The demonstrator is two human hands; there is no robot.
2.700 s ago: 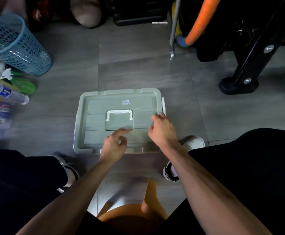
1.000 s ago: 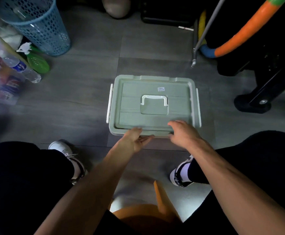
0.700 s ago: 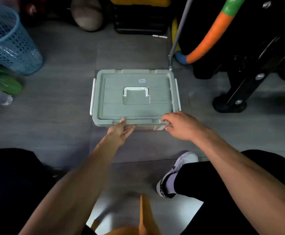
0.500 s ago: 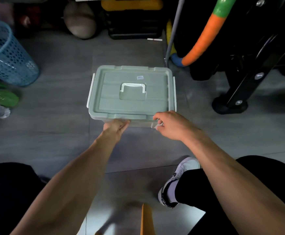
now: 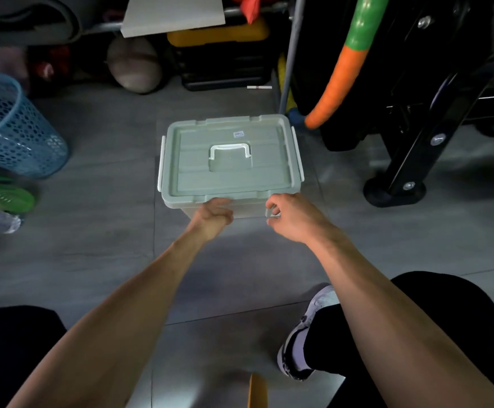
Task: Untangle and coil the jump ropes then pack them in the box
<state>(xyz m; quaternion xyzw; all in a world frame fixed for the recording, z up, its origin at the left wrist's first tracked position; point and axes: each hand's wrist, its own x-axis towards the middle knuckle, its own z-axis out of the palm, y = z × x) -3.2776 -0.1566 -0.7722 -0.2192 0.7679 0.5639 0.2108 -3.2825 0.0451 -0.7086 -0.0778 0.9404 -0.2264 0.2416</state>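
Box (image 5: pixel 230 166) on the floor (image 5: pixel 98 231), lid (image 5: pixel 231 175) on, no ropes in sight: packing judged finished. Left hand (image 5: pixel 214 217) flat against the near wall; right hand (image 5: pixel 291 217) curled at the near edge, actual grip unclear. Next: push clear or let go.

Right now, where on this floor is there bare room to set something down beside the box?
Bare tile lies left of the box, up to the blue basket. More lies between the left hand, right hand and the shoe. Behind and right is crowded: black frame, foam tube.
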